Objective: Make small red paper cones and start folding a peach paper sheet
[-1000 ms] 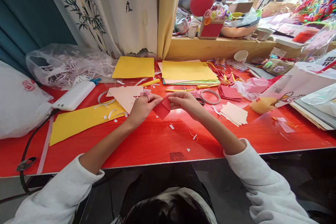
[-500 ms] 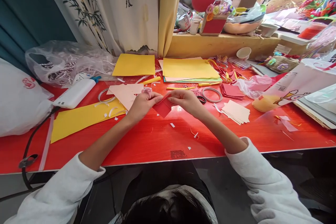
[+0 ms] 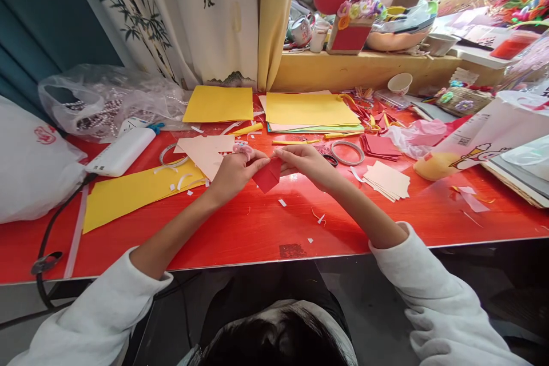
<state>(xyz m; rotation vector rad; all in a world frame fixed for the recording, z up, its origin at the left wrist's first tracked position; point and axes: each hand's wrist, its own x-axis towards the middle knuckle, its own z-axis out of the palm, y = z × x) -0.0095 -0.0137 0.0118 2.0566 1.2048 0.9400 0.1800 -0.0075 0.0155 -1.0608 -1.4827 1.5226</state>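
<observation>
Above the red table, a small folded piece of red paper hangs between my two hands. My left hand pinches its upper left edge between thumb and fingers; a pink ornament sits at that hand's fingers. My right hand pinches the paper at its top right corner, the thumb and index finger close to the left fingertips. Behind my left hand lie pale pink paper sheets. Just right of my right hand are black-handled scissors, partly hidden, and a roll of clear tape.
Yellow paper sheets are stacked at the back, and a long yellow sheet lies left. Red squares and pale pink squares sit right, near a cup of drink. A white power strip and plastic bags fill the left.
The red paper has turned slightly between my fingers, and its lower point has shifted a little right. My right fingertips have moved slightly along its top edge.
</observation>
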